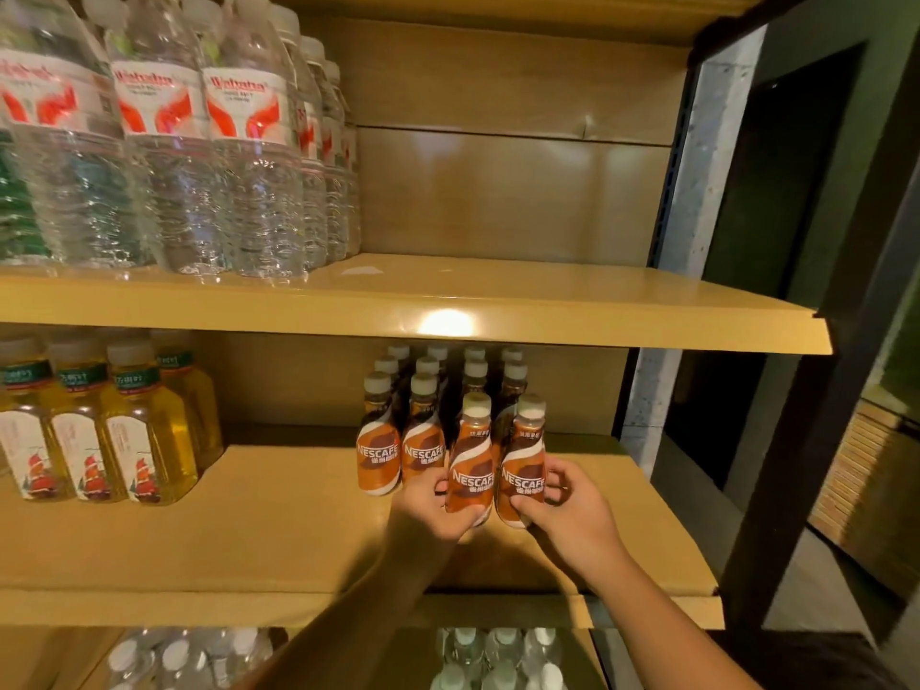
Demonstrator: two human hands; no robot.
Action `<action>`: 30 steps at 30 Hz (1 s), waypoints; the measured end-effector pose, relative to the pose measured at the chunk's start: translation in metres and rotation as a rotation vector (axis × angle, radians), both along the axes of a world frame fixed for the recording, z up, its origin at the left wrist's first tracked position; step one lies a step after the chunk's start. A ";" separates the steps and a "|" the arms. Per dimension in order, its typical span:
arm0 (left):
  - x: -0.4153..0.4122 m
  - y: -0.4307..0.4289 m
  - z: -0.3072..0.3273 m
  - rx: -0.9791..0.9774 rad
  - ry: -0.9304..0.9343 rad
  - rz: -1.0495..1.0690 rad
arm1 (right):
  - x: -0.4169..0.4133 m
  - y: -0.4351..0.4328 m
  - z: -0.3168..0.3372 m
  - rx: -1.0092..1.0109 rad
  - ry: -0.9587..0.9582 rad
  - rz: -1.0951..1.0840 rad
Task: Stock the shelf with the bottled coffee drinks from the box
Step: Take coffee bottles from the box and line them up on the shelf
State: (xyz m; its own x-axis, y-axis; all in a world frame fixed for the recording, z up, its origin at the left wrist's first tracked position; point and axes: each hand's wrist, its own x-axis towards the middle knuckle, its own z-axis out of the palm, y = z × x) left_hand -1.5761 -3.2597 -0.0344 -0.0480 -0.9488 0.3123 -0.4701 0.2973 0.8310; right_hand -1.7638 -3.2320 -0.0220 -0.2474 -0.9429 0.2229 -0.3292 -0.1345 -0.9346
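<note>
A: How are the hands placed?

B: Both arms reach up from the bottom edge onto the middle shelf (279,530). The left hand (432,500) wraps the lower body of one coffee bottle (470,465), thumb across the front; its grip is closed on that bottle. The right hand (567,510) holds a second coffee bottle (522,465) the same way, thumb in front, fingers curled behind, grip closed on it. The two bottles stand upright, touching side by side, bases at or just above the shelf board; I can't quite tell which.

A: And the rest of the stock?

B: Just behind them are the coffee rows (428,415), four columns running back, the front left pair standing beside the left hand.

A: Anything hidden?

B: The rear bottles show only caps under the upper shelf's (547,301) edge. The held bottles' bottoms are covered by fingers. The box isn't in view.

A: Readable writing?

B: "NESCAFE" in white on the orange-brown labels, with small Chinese characters beneath that are too fine to read. The water bottles (199,141) above carry a red and white label, blurred. The yellow drinks (124,430) at left show a red sailing ship and a green neck band. More clear bottles (498,659) sit on the level below.
</note>
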 end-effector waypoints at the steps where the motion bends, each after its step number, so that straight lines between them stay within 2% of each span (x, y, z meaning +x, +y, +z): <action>1: -0.002 0.000 0.004 0.028 -0.018 0.017 | 0.000 -0.002 0.000 -0.002 0.002 0.002; 9: -0.032 -0.016 0.016 0.110 -0.200 0.217 | -0.001 -0.025 -0.003 0.015 -0.042 0.007; 14: -0.037 -0.025 0.016 0.125 -0.259 0.225 | -0.007 -0.041 -0.007 0.028 -0.056 0.017; 21: -0.043 -0.032 0.019 0.197 -0.230 0.226 | -0.010 -0.052 -0.008 0.041 -0.019 0.022; 30: -0.042 -0.021 0.020 0.148 -0.258 0.254 | -0.006 -0.040 -0.004 0.069 0.070 0.012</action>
